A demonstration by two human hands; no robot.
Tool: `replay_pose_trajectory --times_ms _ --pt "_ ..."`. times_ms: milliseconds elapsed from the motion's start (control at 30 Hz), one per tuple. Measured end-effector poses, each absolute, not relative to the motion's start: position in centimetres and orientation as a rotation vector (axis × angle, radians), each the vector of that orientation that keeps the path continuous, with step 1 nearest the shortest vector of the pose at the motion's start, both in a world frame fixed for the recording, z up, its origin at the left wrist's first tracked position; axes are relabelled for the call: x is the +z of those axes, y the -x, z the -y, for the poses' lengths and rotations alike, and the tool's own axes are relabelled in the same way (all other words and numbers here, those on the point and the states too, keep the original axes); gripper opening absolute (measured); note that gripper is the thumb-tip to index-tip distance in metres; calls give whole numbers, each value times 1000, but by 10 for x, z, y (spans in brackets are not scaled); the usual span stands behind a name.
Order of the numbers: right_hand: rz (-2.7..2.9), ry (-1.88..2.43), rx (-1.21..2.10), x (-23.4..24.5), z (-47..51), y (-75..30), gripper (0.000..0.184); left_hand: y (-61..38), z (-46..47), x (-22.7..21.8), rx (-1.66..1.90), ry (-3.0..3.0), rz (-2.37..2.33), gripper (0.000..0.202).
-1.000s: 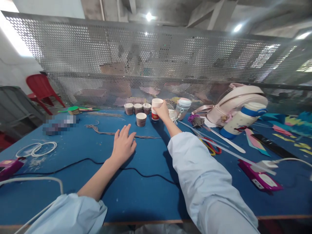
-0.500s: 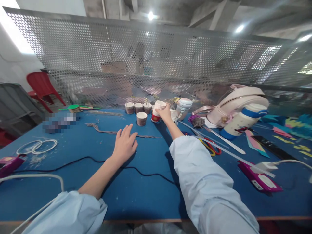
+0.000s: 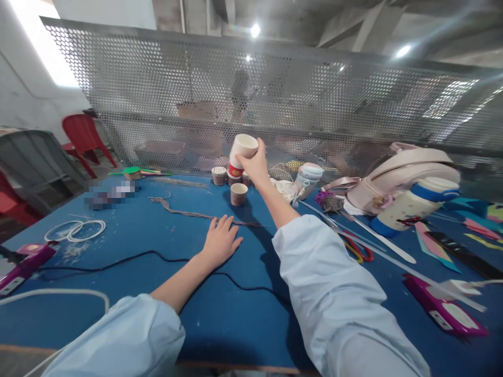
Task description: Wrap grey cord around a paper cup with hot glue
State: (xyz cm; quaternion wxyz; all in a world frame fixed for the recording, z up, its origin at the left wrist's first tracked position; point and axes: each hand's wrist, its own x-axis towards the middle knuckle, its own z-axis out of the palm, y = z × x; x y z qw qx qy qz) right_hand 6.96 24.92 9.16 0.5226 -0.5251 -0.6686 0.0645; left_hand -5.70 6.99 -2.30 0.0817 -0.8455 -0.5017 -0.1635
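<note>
My right hand (image 3: 256, 165) is closed round a stack of paper cups (image 3: 240, 152), white with a red band, held tilted in the air above the far middle of the blue table (image 3: 157, 293). Below it stand several small brown-wrapped cups (image 3: 238, 193) in a loose group. My left hand (image 3: 221, 242) lies flat on the table with its fingers spread, holding nothing, just in front of a strand of brown cord (image 3: 196, 213). A black cable (image 3: 118, 260) runs under my left wrist.
A white and blue bottle (image 3: 408, 208) lies by a pink bag (image 3: 401, 175) at the right, with red-handled scissors (image 3: 357, 248), long white sticks and coloured paper. Purple glue guns sit at the left (image 3: 23, 262) and right (image 3: 444, 309). White rings (image 3: 74, 229) lie at the left; a perforated metal screen (image 3: 157, 104) backs the table.
My right hand has lifted the stack of paper cups off the table and tilted it. My left hand stayed flat on the table. The view shifted to the left.
</note>
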Motion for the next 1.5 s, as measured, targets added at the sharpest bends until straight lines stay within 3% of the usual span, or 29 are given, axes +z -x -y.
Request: replay_pose_trajectory --times_ms 333,567,1067,1233,1500 --pt "1825 1264 272 53 -293 63 74 68 -76 -22 -365 2442 1566 39" --pt "1839 1342 145 32 -328 85 38 75 -82 -22 -256 2358 1688 43" --pt "1880 1514 -129 45 -333 75 35 84 -83 -18 -165 2352 1689 39" --pt "1938 1425 -171 58 -308 66 45 87 -82 -16 -174 2338 1661 35" --pt "1909 1475 -262 74 -267 -20 37 90 -79 -13 -212 2338 1624 36"
